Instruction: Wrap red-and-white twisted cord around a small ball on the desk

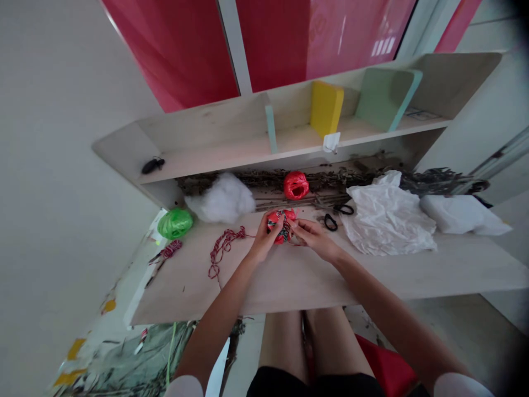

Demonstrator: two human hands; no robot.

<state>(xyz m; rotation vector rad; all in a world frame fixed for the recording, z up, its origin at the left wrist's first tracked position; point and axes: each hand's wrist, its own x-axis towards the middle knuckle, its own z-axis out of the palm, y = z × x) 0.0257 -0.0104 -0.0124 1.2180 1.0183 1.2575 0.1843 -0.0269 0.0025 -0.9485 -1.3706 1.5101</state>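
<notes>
Over the middle of the desk, my left hand (263, 238) is closed around a small red bundle (282, 238) wound with dark and pale patterned cord. My right hand (314, 238) pinches at the bundle's right side; what its fingertips grip, perhaps a strand, is too small to make out. A loose red-and-white cord (223, 248) runs from the left hand across the desk in a tangled trail. Just behind the hands sits a ball of red plastic twine (296, 186). Black-handled scissors (331, 221) lie beyond the right hand.
White stuffing (225, 199), a green twine ball (175, 223) and a wound red-and-white cord (171, 250) lie to the left. Crumpled white plastic (390, 218) and a white bag (463, 215) cover the right. Dried stems (264, 184) line the back under a shelf (223, 157).
</notes>
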